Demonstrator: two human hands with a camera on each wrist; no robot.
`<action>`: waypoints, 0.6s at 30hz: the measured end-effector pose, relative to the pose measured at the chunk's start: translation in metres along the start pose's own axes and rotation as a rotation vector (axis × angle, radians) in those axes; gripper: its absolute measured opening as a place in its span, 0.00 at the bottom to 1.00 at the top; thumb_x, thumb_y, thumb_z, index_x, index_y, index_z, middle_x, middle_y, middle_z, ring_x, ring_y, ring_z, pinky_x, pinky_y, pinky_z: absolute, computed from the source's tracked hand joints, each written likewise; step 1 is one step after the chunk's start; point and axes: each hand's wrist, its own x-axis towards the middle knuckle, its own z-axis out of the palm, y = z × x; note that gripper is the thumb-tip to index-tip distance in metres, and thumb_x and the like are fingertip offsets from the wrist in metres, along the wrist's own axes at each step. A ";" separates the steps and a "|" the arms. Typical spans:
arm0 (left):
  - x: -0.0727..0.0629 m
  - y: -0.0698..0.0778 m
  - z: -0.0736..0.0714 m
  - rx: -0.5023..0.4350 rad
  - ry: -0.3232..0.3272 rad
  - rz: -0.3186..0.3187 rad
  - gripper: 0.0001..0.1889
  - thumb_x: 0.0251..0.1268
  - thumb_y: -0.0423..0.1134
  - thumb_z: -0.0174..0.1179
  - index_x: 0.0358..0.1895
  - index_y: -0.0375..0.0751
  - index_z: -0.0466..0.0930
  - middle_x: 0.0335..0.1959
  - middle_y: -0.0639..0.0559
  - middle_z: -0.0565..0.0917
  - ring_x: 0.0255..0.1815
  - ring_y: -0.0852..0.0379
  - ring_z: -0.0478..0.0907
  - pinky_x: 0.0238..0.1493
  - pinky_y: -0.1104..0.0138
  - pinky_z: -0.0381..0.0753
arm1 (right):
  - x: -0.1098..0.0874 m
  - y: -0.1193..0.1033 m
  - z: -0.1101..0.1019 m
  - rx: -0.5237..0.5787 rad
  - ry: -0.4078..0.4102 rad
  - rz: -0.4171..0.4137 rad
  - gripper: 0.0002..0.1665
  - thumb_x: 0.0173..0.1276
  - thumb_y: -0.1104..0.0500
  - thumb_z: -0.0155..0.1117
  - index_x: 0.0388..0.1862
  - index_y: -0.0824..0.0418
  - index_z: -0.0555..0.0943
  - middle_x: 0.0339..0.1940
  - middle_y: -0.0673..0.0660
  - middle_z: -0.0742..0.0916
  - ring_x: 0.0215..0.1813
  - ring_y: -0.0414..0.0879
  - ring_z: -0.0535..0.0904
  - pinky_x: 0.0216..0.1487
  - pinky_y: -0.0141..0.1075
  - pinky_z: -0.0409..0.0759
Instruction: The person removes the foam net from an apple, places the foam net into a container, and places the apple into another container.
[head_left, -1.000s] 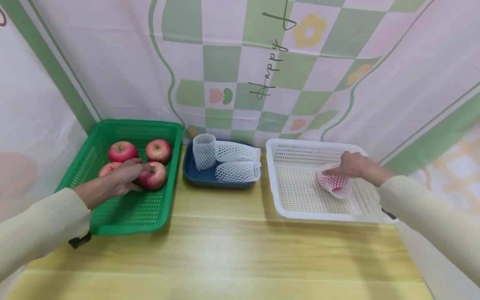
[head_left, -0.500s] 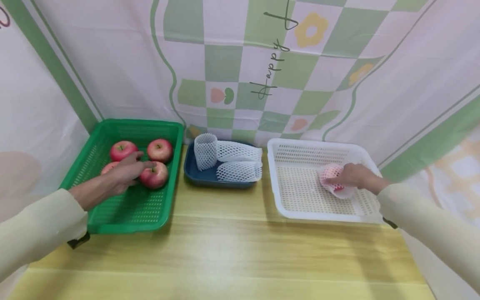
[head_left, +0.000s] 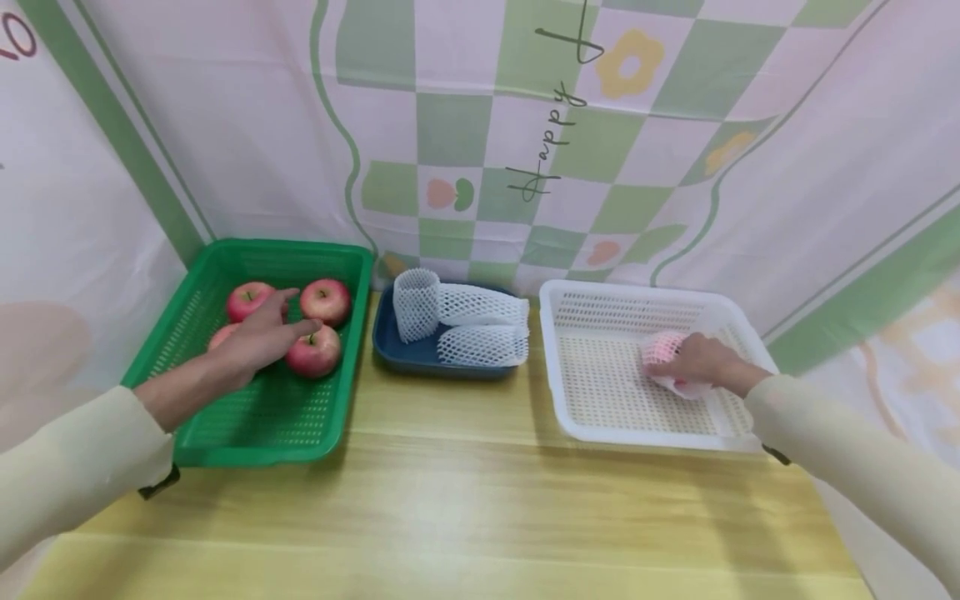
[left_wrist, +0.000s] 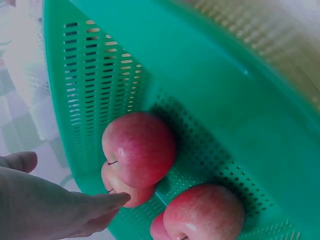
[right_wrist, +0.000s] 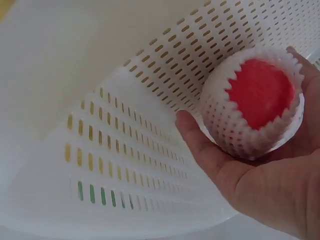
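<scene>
My left hand (head_left: pixel 262 340) reaches over the green basket (head_left: pixel 300 450), fingers extended and nothing in its grasp. Under and around it lie several red apples; the front right apple (head_left: pixel 313 352) is right by the thumb. In the left wrist view the fingertips overlap an apple (left_wrist: pixel 127 187) partly hidden behind a nearer apple (left_wrist: pixel 140 149). In the white basket (head_left: pixel 555 375), my right hand (head_left: pixel 705 362) holds an apple (right_wrist: pixel 262 92) wrapped in a white foam net (right_wrist: pixel 225 120). Its fingers go round the far side, partly hidden, while the thumb lies along the near side.
Between the baskets stands a dark blue tray (head_left: pixel 390 354) with a foam net (head_left: pixel 416 304) standing upright and two foam nets (head_left: pixel 483 344) lying flat. All rest on a wooden table (head_left: pixel 450 500). A patterned cloth (head_left: pixel 525 167) hangs close behind.
My right hand has come lower over the wrapped apple and covers more of it. The left hand has shifted slightly, its fingers now spread off the front right apple.
</scene>
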 end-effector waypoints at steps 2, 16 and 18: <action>-0.001 0.001 0.002 0.019 0.008 0.018 0.45 0.84 0.45 0.54 0.86 0.31 0.34 0.85 0.26 0.44 0.85 0.28 0.44 0.81 0.33 0.55 | 0.002 -0.002 0.002 -0.007 0.034 -0.006 0.36 0.68 0.33 0.71 0.33 0.66 0.74 0.26 0.60 0.83 0.30 0.51 0.79 0.31 0.38 0.79; -0.013 0.009 0.021 0.097 0.021 0.135 0.45 0.81 0.43 0.56 0.85 0.29 0.38 0.86 0.30 0.49 0.83 0.29 0.53 0.79 0.34 0.62 | 0.001 -0.008 0.002 0.080 0.114 -0.053 0.38 0.64 0.36 0.76 0.37 0.69 0.72 0.25 0.60 0.83 0.27 0.50 0.79 0.27 0.38 0.79; -0.015 0.011 0.022 0.087 0.015 0.141 0.44 0.82 0.43 0.56 0.85 0.30 0.39 0.86 0.31 0.50 0.83 0.29 0.54 0.78 0.35 0.63 | -0.003 -0.015 -0.001 0.082 0.130 -0.073 0.41 0.64 0.36 0.76 0.41 0.72 0.71 0.26 0.61 0.81 0.27 0.50 0.78 0.26 0.38 0.79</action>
